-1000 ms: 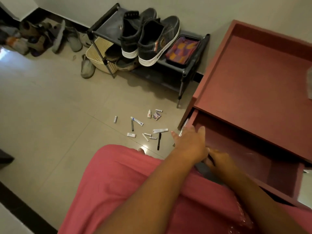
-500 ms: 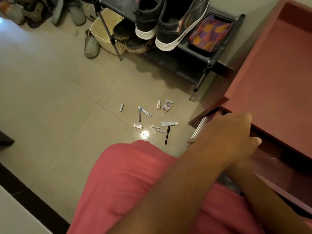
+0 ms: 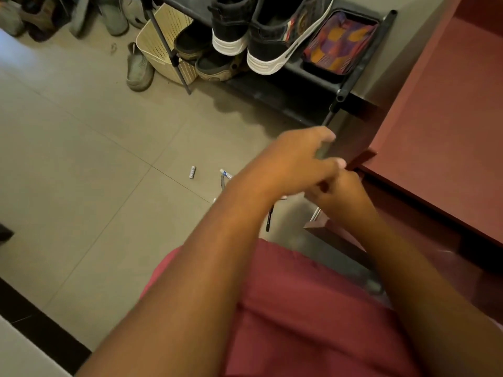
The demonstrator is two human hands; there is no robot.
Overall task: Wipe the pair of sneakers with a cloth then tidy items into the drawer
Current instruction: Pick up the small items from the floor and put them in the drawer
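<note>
A home entryway: tiled floor (image 3: pixel 81 164), a shoe rack (image 3: pixel 351 77) holding sneakers (image 3: pixel 272 31), loose sandals (image 3: pixel 139 69) beside it

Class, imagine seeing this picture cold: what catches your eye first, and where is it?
Two bare hands, left hand over right hand, meet mid-frame beside the open red drawer. Behind them, black sneakers sit on a rack, and small items lie scattered across the floor tiles.

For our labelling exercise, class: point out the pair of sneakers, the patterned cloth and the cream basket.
pair of sneakers (image 3: pixel 275 36): head view, on the black heel of the right-hand shoe.
patterned cloth (image 3: pixel 339 43): head view, on its orange and purple middle.
cream basket (image 3: pixel 160 40): head view, on its perforated side wall.
</note>
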